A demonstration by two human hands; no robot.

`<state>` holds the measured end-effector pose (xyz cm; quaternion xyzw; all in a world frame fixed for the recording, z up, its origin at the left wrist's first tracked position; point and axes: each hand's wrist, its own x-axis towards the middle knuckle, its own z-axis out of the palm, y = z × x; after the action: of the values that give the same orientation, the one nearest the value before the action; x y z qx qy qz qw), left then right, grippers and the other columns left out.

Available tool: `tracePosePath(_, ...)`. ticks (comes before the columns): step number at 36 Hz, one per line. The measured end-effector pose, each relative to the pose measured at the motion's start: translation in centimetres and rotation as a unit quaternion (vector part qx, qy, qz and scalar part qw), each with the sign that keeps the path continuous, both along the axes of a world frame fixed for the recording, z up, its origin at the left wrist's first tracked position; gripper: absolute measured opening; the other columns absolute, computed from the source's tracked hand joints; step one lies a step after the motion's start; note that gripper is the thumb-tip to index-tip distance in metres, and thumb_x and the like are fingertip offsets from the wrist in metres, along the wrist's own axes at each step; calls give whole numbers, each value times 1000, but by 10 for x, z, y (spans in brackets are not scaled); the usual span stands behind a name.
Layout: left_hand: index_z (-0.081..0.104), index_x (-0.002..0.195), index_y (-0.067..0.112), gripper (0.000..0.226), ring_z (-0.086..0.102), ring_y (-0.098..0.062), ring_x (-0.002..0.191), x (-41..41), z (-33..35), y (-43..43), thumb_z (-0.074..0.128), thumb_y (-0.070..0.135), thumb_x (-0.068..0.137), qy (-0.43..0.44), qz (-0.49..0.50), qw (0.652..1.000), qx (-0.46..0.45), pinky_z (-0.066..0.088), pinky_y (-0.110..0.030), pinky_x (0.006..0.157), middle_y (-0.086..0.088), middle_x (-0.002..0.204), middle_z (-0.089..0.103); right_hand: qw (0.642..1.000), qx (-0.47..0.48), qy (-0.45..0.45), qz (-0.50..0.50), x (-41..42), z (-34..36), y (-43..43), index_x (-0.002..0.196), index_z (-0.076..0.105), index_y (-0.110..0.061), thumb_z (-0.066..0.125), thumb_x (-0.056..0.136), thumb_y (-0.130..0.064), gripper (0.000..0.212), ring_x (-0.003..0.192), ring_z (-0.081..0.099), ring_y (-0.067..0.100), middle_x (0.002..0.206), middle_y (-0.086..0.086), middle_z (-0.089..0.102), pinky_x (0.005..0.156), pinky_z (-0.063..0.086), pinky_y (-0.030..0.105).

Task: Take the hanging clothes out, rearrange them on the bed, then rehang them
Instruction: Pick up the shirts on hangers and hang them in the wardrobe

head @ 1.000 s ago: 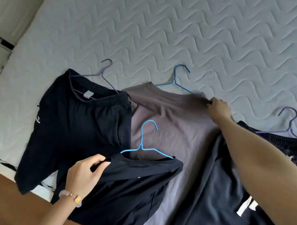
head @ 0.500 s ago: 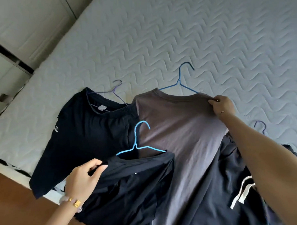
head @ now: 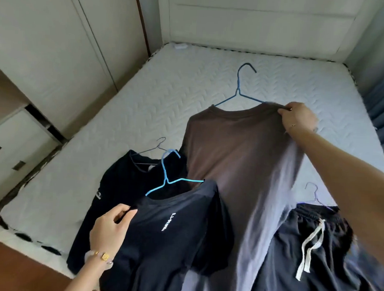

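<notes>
Fingers [head: 127,211] of the left hand [head: 109,231] pinch the shoulder of a black T-shirt [head: 172,238] that sits on a light blue hanger [head: 167,180], thumb and forefinger pressed together on the cloth near the collar. White lettering runs down the chest of this shirt; it is too blurred to read. The right hand [head: 298,120] reaches across a white quilted bed [head: 145,95], its fingers closed on the shoulder seam of a grey-brown T-shirt [head: 240,160], which sits on a dark blue hanger [head: 240,88] whose hook stands clear above the neckline. The grey-brown shirt slopes down from that grip toward the camera, between the black shirt and a pair of dark shorts [head: 326,254] with a white drawstring [head: 309,245]. The shorts lie on the bed under the right forearm, with a thin pale hanger [head: 313,194] at their waistband. A second dark garment [head: 111,197] on a thin grey hanger [head: 157,147] lies flat on the bed behind the left hand, with a small white mark on its sleeve that cannot be read. A gold-coloured bracelet [head: 103,256] circles the left wrist.
</notes>
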<state>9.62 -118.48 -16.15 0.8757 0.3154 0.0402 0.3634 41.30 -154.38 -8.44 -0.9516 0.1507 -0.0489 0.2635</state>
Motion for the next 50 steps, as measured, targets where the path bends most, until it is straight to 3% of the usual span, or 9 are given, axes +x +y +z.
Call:
tracePosePath(8, 60, 71, 31, 16, 59, -26, 71, -12, 51, 22, 64, 33, 86, -47, 33, 998, 32, 44, -32, 62, 7, 70, 65, 994, 64, -83, 14, -23, 115, 8, 114, 64, -24, 55, 85, -40, 35, 109, 58, 37, 116, 13, 65, 90, 44, 38)
tracePosePath(13, 58, 67, 28, 22, 57, -27, 67, -16, 79, 42, 62, 38, 86, -74, 57, 993, 72, 39, -27, 55, 4, 65, 64, 977, 160, -131, 51, -44, 166, 26, 103, 69, -27, 61, 78, -45, 31, 93, 63, 31, 106, 5, 69, 92, 50, 40)
tracePosePath(21, 62, 70, 28, 22, 60, -24, 65, -59, 132, 105, 62, 45, 83, -168, 134, 973, 90, 46, -31, 57, 6, 64, 65, 921, 297, -186, 170, -88, 220, 116, 97, 71, -16, 67, 82, -26, 19, 84, 57, 21, 89, 6, 63, 86, 49, 36)
tracePosePath(27, 65, 77, 17, 24, 58, -29, 75, -155, 164, 167, 63, 39, 85, -258, 218, 941, 11, 40, -32, 60, -8, 80, 69, 893, 306, -118, 308, -164, 221, 232, 81, 69, -12, 64, 85, -22, 12, 70, 54, 19, 75, 7, 60, 64, 46, 26)
tracePosePath(30, 64, 73, 21, 19, 59, -29, 87, -213, 167, 198, 65, 36, 85, -284, 255, 924, -39, 43, -37, 76, -1, 82, 68, 878, 299, -77, 365, -213, 202, 296, 78, 67, -12, 61, 88, -19, 14, 61, 52, 14, 69, 3, 59, 55, 44, 20)
tracePosePath(36, 63, 73, 13, 13, 52, -17, 78, -324, 165, 241, 67, 17, 86, -320, 313, 888, -109, 38, -28, 68, 1, 76, 60, 841, 288, -13, 458, -308, 139, 415, 86, 67, -10, 57, 90, -17, 13, 75, 57, 20, 80, 9, 64, 67, 44, 27)
tracePosePath(38, 63, 72, 10, 15, 48, -10, 69, -356, 159, 255, 66, 13, 86, -321, 334, 878, -116, 35, -22, 65, -1, 74, 58, 823, 298, 26, 483, -340, 116, 449, 82, 67, -11, 58, 90, -16, 13, 79, 59, 23, 83, 11, 66, 76, 45, 32)
tracePosePath(44, 60, 68, 15, 21, 52, -19, 77, -441, 141, 288, 61, 15, 89, -292, 429, 851, -78, 36, -32, 76, 2, 76, 61, 763, 352, 119, 529, -421, 82, 536, 79, 69, -12, 60, 89, -16, 14, 79, 61, 25, 82, 15, 68, 75, 46, 38)
tracePosePath(50, 61, 69, 22, 19, 56, -16, 76, -505, 128, 314, 64, 18, 87, -289, 530, 797, -14, 39, -34, 79, 4, 76, 64, 682, 361, 181, 609, -479, 82, 628, 95, 64, 10, 59, 89, -11, 22, 74, 58, 22, 83, 18, 64, 58, 46, 21)
